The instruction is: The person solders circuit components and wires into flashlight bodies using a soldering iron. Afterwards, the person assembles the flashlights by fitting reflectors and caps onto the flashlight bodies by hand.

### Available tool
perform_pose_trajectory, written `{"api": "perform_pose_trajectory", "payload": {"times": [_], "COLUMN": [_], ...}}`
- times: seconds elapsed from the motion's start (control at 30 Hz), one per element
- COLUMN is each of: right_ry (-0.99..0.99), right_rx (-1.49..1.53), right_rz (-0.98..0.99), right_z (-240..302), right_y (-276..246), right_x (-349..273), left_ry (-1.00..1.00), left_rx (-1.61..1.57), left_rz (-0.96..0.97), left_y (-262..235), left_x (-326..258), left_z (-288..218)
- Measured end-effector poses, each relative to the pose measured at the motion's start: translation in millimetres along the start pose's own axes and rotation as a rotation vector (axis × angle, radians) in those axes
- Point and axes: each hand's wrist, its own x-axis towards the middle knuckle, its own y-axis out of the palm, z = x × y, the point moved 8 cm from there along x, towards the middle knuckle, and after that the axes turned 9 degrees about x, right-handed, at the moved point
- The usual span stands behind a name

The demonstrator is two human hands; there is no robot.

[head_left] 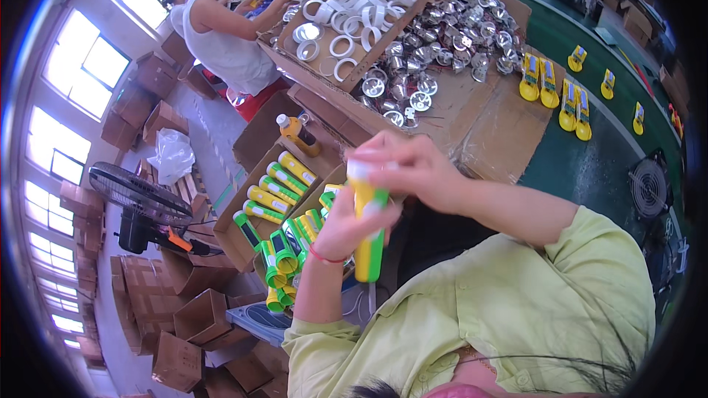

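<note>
A yellow and green flashlight point(367, 262) stands nearly upright in front of my chest. My left hand point(345, 227) is wrapped round its body. Closed about the white ring point(359, 169) at the flashlight's top end are the fingers of my right hand point(420, 166), slightly blurred. Left of my hands, several similar flashlights point(274, 190) lie in a cardboard box point(230, 242), some with open ends. Beyond my hands are a heap of shiny reflectors point(442, 48) with thin wires and several loose white rings point(343, 46) in a cardboard tray point(400, 40).
Yellow flashlight halves point(548, 85) with inner parts lie on the green table at right. A bottle point(299, 136) stands by the flashlight box. A black fan point(140, 195) and stacked cartons point(203, 317) are at left. Another person point(228, 51) works at the far left.
</note>
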Motion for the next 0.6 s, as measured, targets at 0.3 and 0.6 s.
{"api": "perform_pose_trajectory", "payload": {"times": [0.3,0.6], "right_ry": [-0.021,0.273], "right_rx": [-0.181,0.089], "right_rz": [-0.032,-0.235], "right_z": [-15,-39], "right_y": [-22,-33], "right_x": [5,10], "left_ry": [-0.015,-0.124], "left_rx": [1.286,1.564], "left_rz": [-0.699,-0.883], "left_y": [-27,-22], "left_x": [0,8], "left_z": [-37,-35]}}
